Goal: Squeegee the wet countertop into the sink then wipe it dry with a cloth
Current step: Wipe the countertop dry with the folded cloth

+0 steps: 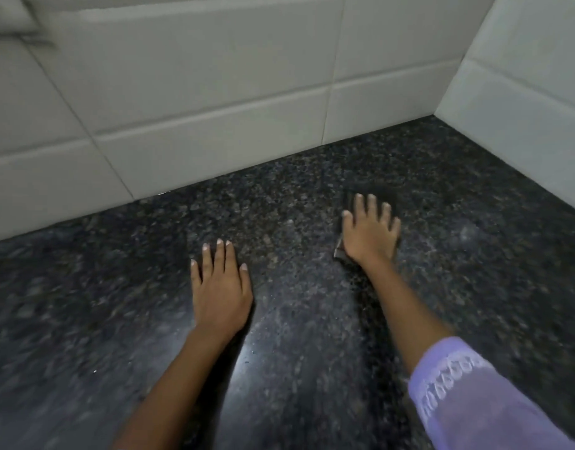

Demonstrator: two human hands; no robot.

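Dark speckled stone counter (296, 319) fills most of the view, bounded by white tiled wall (198, 92) at the back and on the right, forming a corner. No sink or squeegee is seen in frame. A glossy sheen is visible down the counter's middle; whether that is leftover water or just reflection cannot be told through the motion blur.

Left hand (219, 287) is laid flat on the counter, fingers straight and spread, nothing held; judged to be bracing only.

Right hand (370, 232), lilac sleeve (468, 394) behind it, is pressed palm-down with extended fingers on a small dark cloth (339, 253). The cloth is mostly covered, only an edge by the wrist and a dark patch past the fingertips being visible. It lies on the counter near the back-right corner.

Judgement: squeegee stage is taken as finished, dry-wiping is in progress. Corner area is being handled now; the near and left counter stretches are probably left to wipe.
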